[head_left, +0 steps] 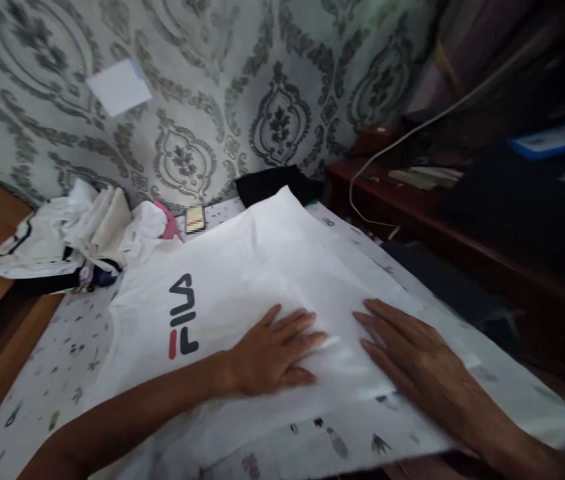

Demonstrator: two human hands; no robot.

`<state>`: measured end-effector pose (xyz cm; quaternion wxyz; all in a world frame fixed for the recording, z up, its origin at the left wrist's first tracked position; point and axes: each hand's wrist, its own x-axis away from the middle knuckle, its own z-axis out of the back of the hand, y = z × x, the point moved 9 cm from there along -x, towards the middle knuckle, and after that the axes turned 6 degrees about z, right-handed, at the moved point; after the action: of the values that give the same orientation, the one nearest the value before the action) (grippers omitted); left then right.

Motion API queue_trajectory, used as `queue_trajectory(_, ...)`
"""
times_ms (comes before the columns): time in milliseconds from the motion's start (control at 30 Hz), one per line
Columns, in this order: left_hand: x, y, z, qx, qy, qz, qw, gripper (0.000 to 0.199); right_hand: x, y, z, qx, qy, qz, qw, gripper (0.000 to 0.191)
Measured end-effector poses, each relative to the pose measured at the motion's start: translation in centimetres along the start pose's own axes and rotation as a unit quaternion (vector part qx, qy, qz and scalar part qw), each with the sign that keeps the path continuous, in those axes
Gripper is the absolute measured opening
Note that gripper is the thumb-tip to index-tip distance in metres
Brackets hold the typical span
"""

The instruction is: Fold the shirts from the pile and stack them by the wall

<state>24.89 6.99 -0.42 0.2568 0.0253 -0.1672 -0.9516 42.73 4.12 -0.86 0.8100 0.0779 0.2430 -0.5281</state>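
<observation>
White shirt (pixel 247 267), lightly creased, dark-and-red FILA print (pixel 182 317), lies spread on patterned sheet (pixel 75 333) by its near edge. Left hand (pixel 272 353) flat on shirt, fingers splayed; right hand (pixel 420 350) flat, fingers extended.

The shirt (pixel 242 267) lies on the sheet (pixel 62 360), beneath the person's left hand (pixel 275 353) and right hand (pixel 412 343). Behind it, a clothes pile (pixel 72 233) sits left and a cloth (pixel 270 185) right (a small object (pixel 195 219) lies between them); a desk (pixel 415 200) stands farther right.
</observation>
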Motion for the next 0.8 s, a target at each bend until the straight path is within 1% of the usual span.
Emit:
queue_trajectory(33, 0.3, -2.2, 0.7, -0.007, 0.007, 0.036, 0.999, 0.064, 0.1, 0.3, -0.2, 0.001, 0.005, 0.003, 1.0, 0.044)
queue_trajectory(100, 1.1, -7.5, 2.3, -0.025, 0.024, 0.121, 0.992, 0.062, 0.1, 0.8, -0.3, 0.001, 0.013, 0.008, 1.0, 0.044)
queue_trajectory(200, 3.3, -16.1, 5.3, -0.051, 0.066, 0.255, 0.963, 0.057, -1.0, 1.4, 0.0, -0.003, 0.017, 0.017, 1.0, 0.041)
queue_trajectory(267, 5.1, -21.0, 7.2, -0.066, 0.098, 0.321, 0.94, 0.052, -3.1, 1.0, -0.1, -0.024, -0.001, 0.031, 0.999, 0.039)
queue_trajectory(300, 6.0, -23.0, 8.0, -0.074, 0.11, 0.346, 0.929, 0.05, -4.5, 0.5, -0.4, -0.038, -0.014, 0.043, 0.998, 0.039)
queue_trajectory(367, 7.5, -26.2, 9.1, -0.086, 0.126, 0.384, 0.911, 0.048, -8.0, -1.2, -1.6, -0.073, -0.045, 0.072, 0.994, 0.038)
queue_trajectory(400, 8.2, -27.4, 9.5, -0.09, 0.131, 0.398, 0.904, 0.047, -10.1, -2.4, -2.4, -0.091, -0.058, 0.088, 0.99, 0.038)
queue_trajectory(467, 9.3, -29.2, 10.0, -0.094, 0.138, 0.414, 0.895, 0.047, -14.3, -4.6, -4.5, -0.124, -0.073, 0.117, 0.983, 0.038)
queue_trajectory(533, 9.9, -30.4, 10.3, -0.096, 0.144, 0.413, 0.894, 0.047, -18.4, -6.5, -7.1, -0.142, -0.095, 0.15, 0.974, 0.04)
queue_trajectory(600, 10.1, -31.1, 10.6, -0.097, 0.148, 0.404, 0.897, 0.049, -21.8, -7.3, -9.9, -0.14, -0.126, 0.17, 0.967, 0.043)
queue_trajectory(633, 10.1, -31.3, 10.8, -0.097, 0.149, 0.401, 0.899, 0.05, -23.3, -7.1, -11.2, -0.127, -0.14, 0.166, 0.968, 0.043)
queue_trajectory(700, 9.9, -31.5, 11.1, -0.098, 0.149, 0.397, 0.9, 0.051, -25.4, -5.6, -13.4, -0.09, -0.157, 0.131, 0.975, 0.045)
queue_trajectory(800, 9.8, -31.0, 11.2, -0.108, 0.142, 0.406, 0.896, 0.049, -26.9, -2.7, -15.2, -0.046, -0.153, 0.069, 0.985, 0.048)
